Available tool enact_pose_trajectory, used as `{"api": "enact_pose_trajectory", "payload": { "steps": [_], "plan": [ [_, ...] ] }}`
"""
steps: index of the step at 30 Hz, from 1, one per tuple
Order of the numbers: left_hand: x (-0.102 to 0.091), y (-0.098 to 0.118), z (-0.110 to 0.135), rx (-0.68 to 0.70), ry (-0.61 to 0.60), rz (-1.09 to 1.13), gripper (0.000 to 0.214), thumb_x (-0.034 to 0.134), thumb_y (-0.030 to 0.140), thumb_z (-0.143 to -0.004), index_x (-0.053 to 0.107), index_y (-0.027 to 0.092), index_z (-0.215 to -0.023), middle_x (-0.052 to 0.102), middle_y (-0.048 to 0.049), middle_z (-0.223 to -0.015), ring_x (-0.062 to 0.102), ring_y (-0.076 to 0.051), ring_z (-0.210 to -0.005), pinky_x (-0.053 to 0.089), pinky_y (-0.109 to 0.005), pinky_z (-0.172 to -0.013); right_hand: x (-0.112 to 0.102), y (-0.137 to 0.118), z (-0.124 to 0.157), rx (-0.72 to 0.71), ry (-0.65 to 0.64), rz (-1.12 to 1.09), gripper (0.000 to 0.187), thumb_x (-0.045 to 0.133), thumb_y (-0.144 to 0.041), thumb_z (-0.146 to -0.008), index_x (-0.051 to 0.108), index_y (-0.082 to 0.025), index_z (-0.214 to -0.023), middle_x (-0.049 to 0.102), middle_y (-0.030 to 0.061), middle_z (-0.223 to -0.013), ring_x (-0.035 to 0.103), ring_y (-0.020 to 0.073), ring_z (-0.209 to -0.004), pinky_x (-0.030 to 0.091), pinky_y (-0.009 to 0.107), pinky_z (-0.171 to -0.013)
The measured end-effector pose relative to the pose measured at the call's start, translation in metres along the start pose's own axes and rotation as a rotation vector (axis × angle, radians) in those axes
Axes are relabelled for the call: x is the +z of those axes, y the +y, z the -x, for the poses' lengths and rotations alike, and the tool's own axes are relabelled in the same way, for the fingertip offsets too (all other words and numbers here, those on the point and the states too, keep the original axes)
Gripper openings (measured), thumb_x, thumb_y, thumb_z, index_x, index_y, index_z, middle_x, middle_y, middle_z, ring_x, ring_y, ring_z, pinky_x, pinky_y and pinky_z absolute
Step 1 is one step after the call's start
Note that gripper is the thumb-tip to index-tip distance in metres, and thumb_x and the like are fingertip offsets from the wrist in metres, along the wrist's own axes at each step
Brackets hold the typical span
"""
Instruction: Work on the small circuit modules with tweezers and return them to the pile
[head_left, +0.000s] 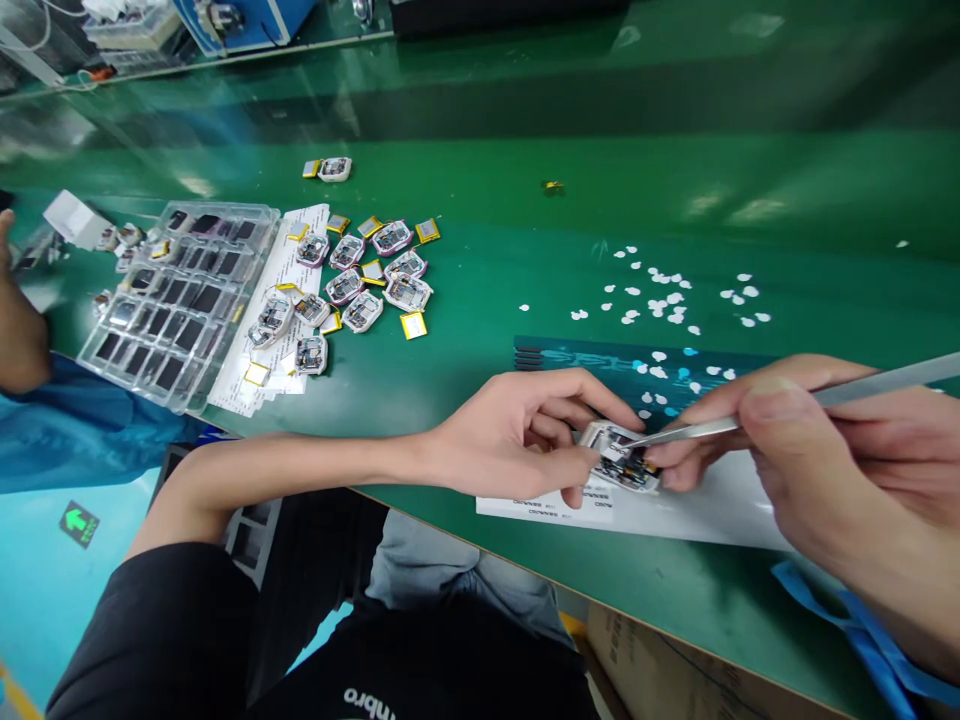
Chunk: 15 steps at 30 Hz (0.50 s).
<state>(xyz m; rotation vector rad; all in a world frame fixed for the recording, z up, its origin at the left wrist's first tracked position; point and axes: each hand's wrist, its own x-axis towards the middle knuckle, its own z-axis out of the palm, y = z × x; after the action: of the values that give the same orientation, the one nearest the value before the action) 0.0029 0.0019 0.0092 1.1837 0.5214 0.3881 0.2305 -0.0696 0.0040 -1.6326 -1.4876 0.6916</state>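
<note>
Near the table's front edge, my left hand (529,435) grips a small white watch-like case (622,458) by its left end. Its inside faces up, showing a circuit board and dark parts. In my right hand (817,450) is a pair of metal tweezers (697,432), pinched between thumb and fingers, with the tip touching the inside of the case. Fingers of my right hand also rest at the right end of the case. Below lies a white printed sheet (697,510), and behind it a dark teal strip (577,358) with several white stickers on it.
Loose round white stickers (667,300) are scattered behind my hands. Several similar open cases (364,310) with yellow-edged batteries (413,325) lie to the left, beside a clear compartment tray (172,300) of dark screens. Another person's arm (19,330) is at the far left.
</note>
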Motion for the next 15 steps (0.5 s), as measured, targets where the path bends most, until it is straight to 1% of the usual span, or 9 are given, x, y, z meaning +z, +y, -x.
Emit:
{"api": "enact_pose_trajectory", "payload": {
  "steps": [3, 5, 7, 8, 10, 13, 15],
  "plan": [
    [0.002, 0.001, 0.001, 0.017, 0.006, 0.007, 0.026, 0.068, 0.006, -0.081, 0.06, 0.016, -0.103, 0.068, -0.0016, -0.087, 0.071, -0.007, -0.062, 0.053, -0.016, -0.054, -0.019, 0.031, 0.016, -0.026, -0.036, 0.102, 0.049, 0.058, -0.08, -0.091, 0.081, -0.037, -0.086, 0.073, 0.0098, -0.077, 0.075, 0.031, -0.08, 0.061, 0.047, -0.059],
    [0.002, 0.001, 0.001, 0.023, 0.011, 0.013, 0.028, 0.069, 0.005, -0.079, 0.06, 0.016, -0.103, 0.068, -0.0015, -0.088, 0.072, -0.007, -0.063, 0.051, -0.014, -0.052, -0.029, 0.049, 0.025, -0.042, -0.041, 0.129, 0.05, 0.058, -0.082, -0.09, 0.081, -0.037, -0.091, 0.074, 0.0101, -0.079, 0.076, 0.0317, -0.082, 0.06, 0.048, -0.059],
    [0.003, 0.0, 0.002, 0.02, 0.017, 0.013, 0.029, 0.069, 0.005, -0.079, 0.06, 0.016, -0.103, 0.069, -0.0025, -0.091, 0.073, -0.008, -0.064, 0.05, -0.014, -0.05, -0.032, 0.057, 0.028, -0.048, -0.04, 0.141, 0.05, 0.057, -0.082, -0.09, 0.081, -0.038, -0.093, 0.074, 0.0099, -0.08, 0.075, 0.0316, -0.081, 0.06, 0.048, -0.059],
    [0.003, -0.001, 0.002, 0.015, 0.017, 0.013, 0.029, 0.07, 0.006, -0.079, 0.06, 0.017, -0.103, 0.07, -0.0032, -0.092, 0.073, -0.009, -0.065, 0.052, -0.014, -0.051, -0.031, 0.056, 0.027, -0.049, -0.041, 0.144, 0.049, 0.058, -0.081, -0.09, 0.081, -0.038, -0.093, 0.074, 0.0097, -0.08, 0.075, 0.0313, -0.081, 0.06, 0.048, -0.059],
    [0.003, -0.002, 0.002, 0.001, 0.013, 0.014, 0.028, 0.07, 0.007, -0.08, 0.06, 0.017, -0.105, 0.072, -0.0044, -0.094, 0.075, -0.011, -0.068, 0.056, -0.016, -0.053, -0.024, 0.045, 0.02, -0.048, -0.041, 0.143, 0.046, 0.059, -0.079, -0.091, 0.081, -0.038, -0.091, 0.073, 0.009, -0.079, 0.075, 0.0303, -0.08, 0.06, 0.047, -0.061],
    [0.003, -0.004, 0.003, -0.01, 0.009, 0.03, 0.029, 0.071, 0.008, -0.081, 0.06, 0.017, -0.106, 0.074, -0.0055, -0.096, 0.077, -0.012, -0.072, 0.061, -0.02, -0.06, -0.007, 0.015, 0.005, -0.037, -0.028, 0.081, 0.043, 0.06, -0.072, -0.095, 0.079, -0.037, -0.08, 0.073, 0.007, -0.075, 0.072, 0.0262, -0.073, 0.061, 0.046, -0.063],
    [0.003, -0.005, 0.003, -0.009, 0.012, 0.04, 0.029, 0.071, 0.009, -0.081, 0.06, 0.017, -0.106, 0.075, -0.0065, -0.099, 0.078, -0.013, -0.072, 0.062, -0.02, -0.06, 0.003, -0.003, -0.004, -0.026, -0.014, -0.03, 0.043, 0.061, -0.064, -0.099, 0.077, -0.037, -0.069, 0.071, 0.0045, -0.069, 0.069, 0.0217, -0.064, 0.061, 0.042, -0.061]
  ]
}}
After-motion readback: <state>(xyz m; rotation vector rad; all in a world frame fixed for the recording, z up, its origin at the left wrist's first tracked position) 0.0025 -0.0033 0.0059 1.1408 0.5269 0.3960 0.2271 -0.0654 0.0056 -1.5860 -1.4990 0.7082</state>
